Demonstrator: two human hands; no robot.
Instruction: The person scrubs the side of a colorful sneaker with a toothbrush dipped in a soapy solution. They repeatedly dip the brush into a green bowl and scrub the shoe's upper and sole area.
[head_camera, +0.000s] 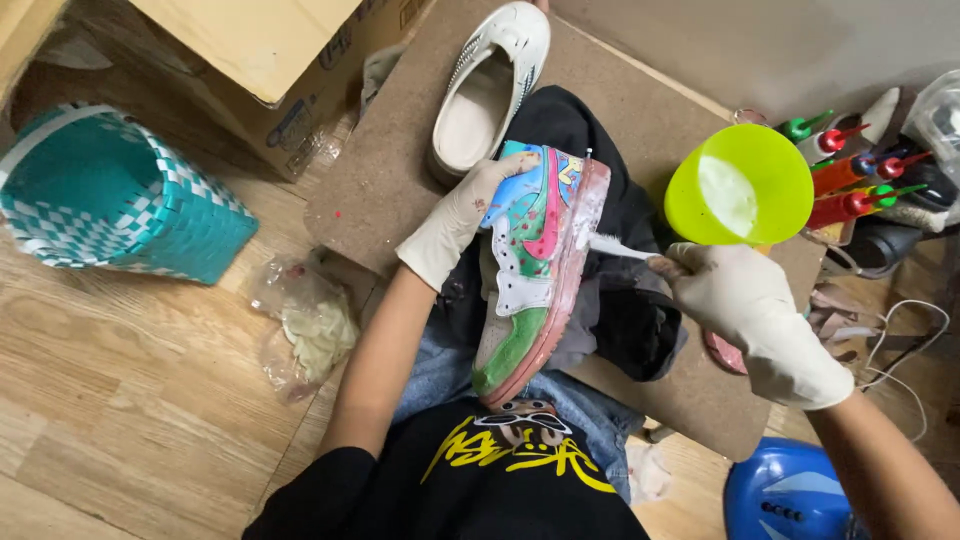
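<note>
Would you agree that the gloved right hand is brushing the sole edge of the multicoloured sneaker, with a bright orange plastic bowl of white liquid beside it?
Not quite: the plastic bowl is lime green, not orange, as the head view shows. The gloved right hand does hold a small white brush against the sole edge of the multicoloured sneaker.

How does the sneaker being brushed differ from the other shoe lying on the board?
The colourful sneaker is blue, pink and green with a reddish sole; the white shoe is plain white. The sneaker is tilted on its side on the lap, held by the left hand, while the white shoe rests sole-down on the brown board, untouched. The right hand holds a brush against the sneaker's sole. Both are single low-cut shoes.
</note>
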